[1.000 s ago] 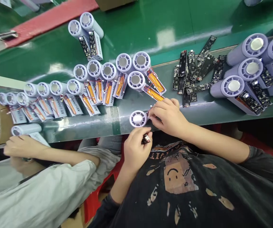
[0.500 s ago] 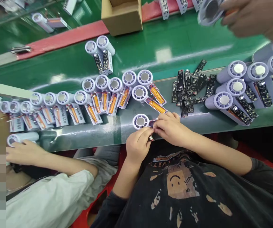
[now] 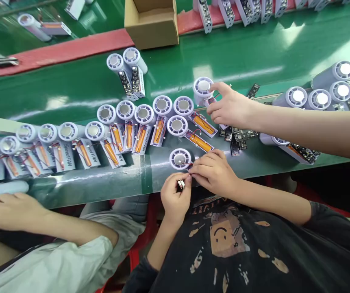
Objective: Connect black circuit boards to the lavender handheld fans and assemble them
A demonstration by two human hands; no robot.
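Note:
Directly in front of me, at the table's edge, lies a lilac handheld fan [image 3: 180, 158] with a round slotted end and a grey disc. My left hand [image 3: 175, 197] is closed on a small circuit board; its white connector [image 3: 181, 184] sticks up between thumb and fingers. Just to the right, my right hand [image 3: 214, 173] pinches a thin red wire [image 3: 190, 164] that runs from the fan. The fingertips of both hands nearly meet, and they cover most of the board and the wire's end. The fan's handle is hidden behind my right hand.
Several fans with orange batteries [image 3: 199, 141] stretch leftward. A co-worker's hand [image 3: 229, 106] touches another fan [image 3: 203, 86] beyond mine, near loose circuit boards [image 3: 244, 134]. More fans [image 3: 296, 97] stand right. A cardboard box [image 3: 152, 34] is at the back; another person's hand [image 3: 13, 209] is left.
A co-worker's arm has come in from the right and a fan now stands beyond the row. My left hand has turned, so the board's connector shows. The view has shifted slightly right.

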